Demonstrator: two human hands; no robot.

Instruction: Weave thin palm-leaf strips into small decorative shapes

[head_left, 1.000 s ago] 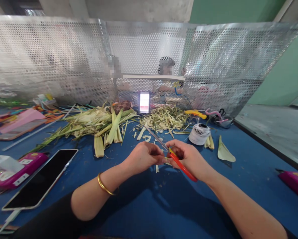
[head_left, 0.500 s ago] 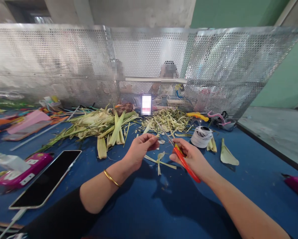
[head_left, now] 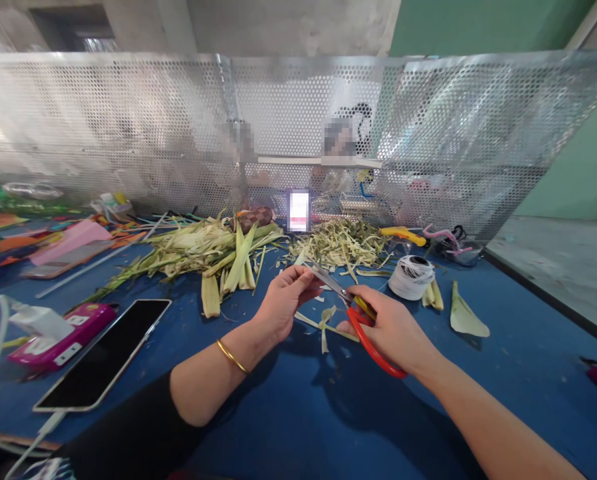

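Observation:
My left hand (head_left: 288,300) is closed in a pinch, a tiny pale piece of corn husk between thumb and fingertips, mostly hidden by them. Red-handled scissors (head_left: 376,350) are gripped in my right hand (head_left: 391,327). Their metal blades point up and left, nearly together, with the tips at my left fingertips. Just below both hands is a knotted strip of corn husk (head_left: 324,319) with several loose ends, one reaching behind my right fingers. A spool of white string (head_left: 411,277) stands beyond my right hand, beside a pale husk leaf (head_left: 466,317).
Behind my hands lie a heap of corn husks (head_left: 193,247) and a pile of shredded husk (head_left: 341,241). A phone (head_left: 103,353) on a cable and a purple power strip (head_left: 63,337) sit at left. A perforated metal screen (head_left: 298,93) crosses the back, with people behind it.
The scissor blades have swung leftward and closed up, bringing their tips to my left fingertips. The whole view has shifted slightly, so things on the table appear farther right.

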